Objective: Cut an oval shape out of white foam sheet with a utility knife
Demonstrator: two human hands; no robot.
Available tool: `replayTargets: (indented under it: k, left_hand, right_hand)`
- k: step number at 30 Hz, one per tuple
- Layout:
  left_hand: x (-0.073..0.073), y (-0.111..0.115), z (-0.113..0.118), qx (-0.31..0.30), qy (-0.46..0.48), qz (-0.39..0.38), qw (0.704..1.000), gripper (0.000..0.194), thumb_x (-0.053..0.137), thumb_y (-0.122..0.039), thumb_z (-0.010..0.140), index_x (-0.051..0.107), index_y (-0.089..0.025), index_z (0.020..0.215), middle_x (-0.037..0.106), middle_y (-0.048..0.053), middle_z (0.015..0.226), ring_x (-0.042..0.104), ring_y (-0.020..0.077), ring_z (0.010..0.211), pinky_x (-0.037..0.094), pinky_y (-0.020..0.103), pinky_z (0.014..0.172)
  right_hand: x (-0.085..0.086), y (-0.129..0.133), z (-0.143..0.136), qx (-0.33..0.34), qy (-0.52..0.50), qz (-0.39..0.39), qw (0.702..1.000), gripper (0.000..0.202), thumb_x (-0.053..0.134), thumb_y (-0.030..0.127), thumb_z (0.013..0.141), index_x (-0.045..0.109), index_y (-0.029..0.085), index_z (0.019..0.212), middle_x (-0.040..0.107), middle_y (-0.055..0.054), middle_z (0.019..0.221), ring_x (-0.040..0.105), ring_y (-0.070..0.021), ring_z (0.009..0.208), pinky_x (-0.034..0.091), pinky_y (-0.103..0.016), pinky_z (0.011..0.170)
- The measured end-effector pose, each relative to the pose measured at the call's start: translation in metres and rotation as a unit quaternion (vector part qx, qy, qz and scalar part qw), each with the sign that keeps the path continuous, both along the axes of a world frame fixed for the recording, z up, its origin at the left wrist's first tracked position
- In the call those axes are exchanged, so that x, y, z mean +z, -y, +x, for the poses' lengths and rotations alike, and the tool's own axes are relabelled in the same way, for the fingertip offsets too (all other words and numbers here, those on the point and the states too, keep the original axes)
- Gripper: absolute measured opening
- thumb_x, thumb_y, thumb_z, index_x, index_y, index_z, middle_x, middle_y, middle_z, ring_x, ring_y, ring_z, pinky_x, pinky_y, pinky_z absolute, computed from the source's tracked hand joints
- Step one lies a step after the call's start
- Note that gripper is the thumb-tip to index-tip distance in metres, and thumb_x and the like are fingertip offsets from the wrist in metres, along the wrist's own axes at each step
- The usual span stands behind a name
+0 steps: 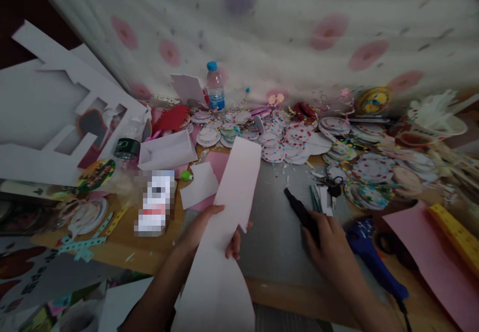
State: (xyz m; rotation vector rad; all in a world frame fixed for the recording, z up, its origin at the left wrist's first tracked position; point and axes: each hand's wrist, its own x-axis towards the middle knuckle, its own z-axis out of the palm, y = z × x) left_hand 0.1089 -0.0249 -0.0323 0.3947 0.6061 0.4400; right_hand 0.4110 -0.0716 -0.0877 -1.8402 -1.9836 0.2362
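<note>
My left hand point(215, 227) is closed around a long pale pink card sheet point(237, 182), thumb on top and fingers beneath its right edge. The sheet tilts upward from the bottom of the view, with a notch on its right side. On the right, my right hand point(322, 234) grips a slim black tool point(297, 206), possibly a knife, pointing up and left over a grey mat point(271, 247). The sheet and the tool are apart.
Several round decorated pieces point(295, 137) pile along the back beside a water bottle point(215, 87). A blue glue gun point(374, 259) and yellow strip point(454, 234) lie right. Left are a white open box point(167, 151), a pixelated object point(155, 202) and white cut-out boards point(33, 107).
</note>
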Motion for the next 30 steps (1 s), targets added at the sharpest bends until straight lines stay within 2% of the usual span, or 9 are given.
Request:
replayTargets:
  k: [4, 8, 10, 13, 15, 18, 21, 25, 30]
  left_hand:
    - [-0.016, -0.005, -0.005, 0.006, 0.025, -0.018, 0.999, 0.077, 0.040, -0.062, 0.078, 0.062, 0.004, 0.111, 0.068, 0.014, 0.064, 0.056, 0.0195, 0.046, 0.047, 0.033, 0.058]
    - [-0.024, 0.002, 0.001, -0.002, 0.059, -0.048, 0.997, 0.087, 0.035, -0.069, 0.076, 0.063, 0.006, 0.111, 0.070, 0.016, 0.071, 0.057, 0.0193, 0.048, 0.048, 0.034, 0.060]
    - [-0.024, 0.010, 0.006, -0.008, 0.057, -0.076, 0.995, 0.090, 0.035, -0.072, 0.075, 0.063, 0.006, 0.111, 0.072, 0.019, 0.080, 0.062, 0.0217, 0.055, 0.046, 0.032, 0.059]
    - [-0.020, 0.030, 0.009, 0.004, 0.040, -0.103, 0.994, 0.080, 0.044, -0.066, 0.076, 0.064, 0.003, 0.112, 0.070, 0.024, 0.100, 0.068, 0.0268, 0.076, 0.048, 0.033, 0.069]
    - [-0.017, 0.043, 0.007, 0.023, 0.034, -0.090, 0.995, 0.066, 0.051, -0.056, 0.076, 0.065, -0.001, 0.112, 0.069, 0.022, 0.108, 0.068, 0.0280, 0.085, 0.048, 0.036, 0.077]
    - [-0.018, 0.054, 0.001, 0.007, 0.003, -0.070, 0.998, 0.051, 0.054, -0.051, 0.078, 0.071, -0.005, 0.094, 0.072, 0.016, 0.091, 0.067, 0.0257, 0.079, 0.048, 0.033, 0.073]
    - [-0.021, 0.051, -0.006, -0.013, -0.033, -0.059, 0.998, 0.054, 0.051, -0.056, 0.082, 0.072, -0.007, 0.073, 0.068, 0.012, 0.067, 0.065, 0.0218, 0.068, 0.047, 0.030, 0.070]
    - [-0.022, 0.041, -0.010, -0.050, -0.032, -0.044, 0.997, 0.058, 0.050, -0.058, 0.084, 0.072, -0.007, 0.069, 0.068, 0.012, 0.064, 0.065, 0.0217, 0.065, 0.047, 0.031, 0.072]
    - [-0.022, 0.043, -0.010, -0.062, -0.010, -0.028, 0.998, 0.056, 0.051, -0.056, 0.083, 0.072, -0.007, 0.068, 0.066, 0.012, 0.060, 0.063, 0.0213, 0.058, 0.049, 0.035, 0.074]
  right_hand:
    - [0.004, 0.003, 0.007, 0.032, -0.065, 0.015, 0.997, 0.033, 0.041, 0.033, 0.096, 0.045, 0.016, 0.124, 0.058, -0.014, 0.106, 0.059, -0.0288, 0.100, 0.049, -0.046, 0.087]
    - [0.022, 0.013, 0.002, 0.060, -0.129, 0.006, 0.990, 0.036, 0.041, 0.029, 0.096, 0.041, 0.021, 0.131, 0.058, -0.013, 0.113, 0.059, -0.0252, 0.104, 0.050, -0.041, 0.088]
    - [0.029, 0.017, -0.003, 0.068, -0.140, 0.000, 0.988, 0.037, 0.041, 0.028, 0.096, 0.041, 0.022, 0.132, 0.059, -0.012, 0.114, 0.060, -0.0241, 0.105, 0.050, -0.039, 0.088]
    - [0.033, 0.022, -0.009, 0.060, -0.142, -0.006, 0.988, 0.032, 0.044, 0.031, 0.095, 0.046, 0.022, 0.126, 0.062, -0.010, 0.109, 0.062, -0.0239, 0.100, 0.051, -0.037, 0.084]
    - [0.031, 0.024, -0.010, 0.050, -0.141, -0.024, 0.989, 0.030, 0.045, 0.034, 0.095, 0.048, 0.022, 0.123, 0.065, -0.009, 0.106, 0.066, -0.0234, 0.095, 0.053, -0.034, 0.079]
    - [0.029, 0.028, -0.010, 0.062, -0.139, -0.052, 0.987, 0.029, 0.044, 0.034, 0.097, 0.047, 0.022, 0.123, 0.069, -0.008, 0.104, 0.069, -0.0221, 0.090, 0.055, -0.030, 0.071]
    - [0.034, 0.032, -0.015, 0.123, -0.111, -0.036, 0.985, 0.027, 0.045, 0.032, 0.096, 0.049, 0.022, 0.120, 0.071, -0.007, 0.101, 0.070, -0.0214, 0.087, 0.055, -0.029, 0.070]
    - [0.049, 0.032, -0.028, 0.226, -0.081, -0.029, 0.970, 0.025, 0.047, 0.030, 0.094, 0.051, 0.021, 0.117, 0.070, -0.006, 0.095, 0.070, -0.0195, 0.081, 0.055, -0.028, 0.067]
    - [0.056, 0.029, -0.042, 0.262, -0.048, -0.028, 0.963, 0.024, 0.047, 0.031, 0.094, 0.055, 0.017, 0.112, 0.069, -0.008, 0.088, 0.068, -0.0205, 0.078, 0.054, -0.031, 0.066]
